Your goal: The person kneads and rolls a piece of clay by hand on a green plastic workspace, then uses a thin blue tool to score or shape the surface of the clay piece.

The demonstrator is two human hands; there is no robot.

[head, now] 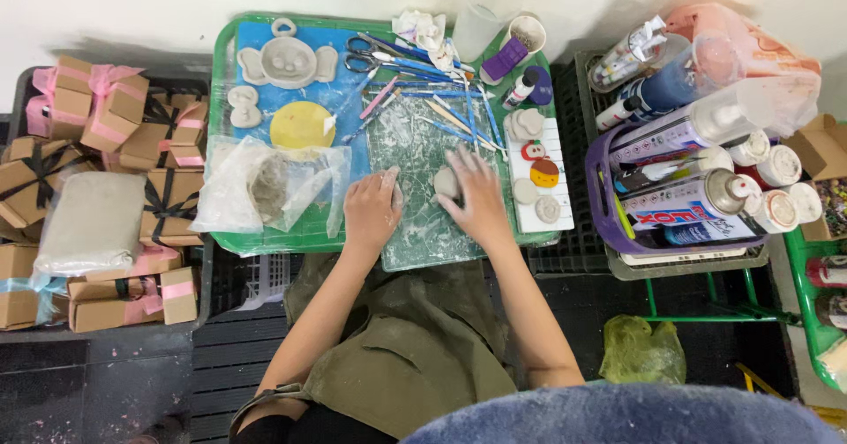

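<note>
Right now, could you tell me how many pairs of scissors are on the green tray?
1: the scissors lie near the tray's far edge, handles toward the grey clay face. Others may be hidden under the tools piled beside them.

**A small clay-craft workshop, set up at floor level**

A green tray (231, 243) serves as the workbench; on it lie a scuffed cutting mat (415, 232), modelling tools (432, 100) and scissors (366, 49) at its far edge, and unfired clay figures (287, 60) at its far left; left of the tray, ribboned gift boxes (93, 100) are stacked; right of it, a purple basket (604, 197) holds spray cans (697, 199) and bottles.
</note>
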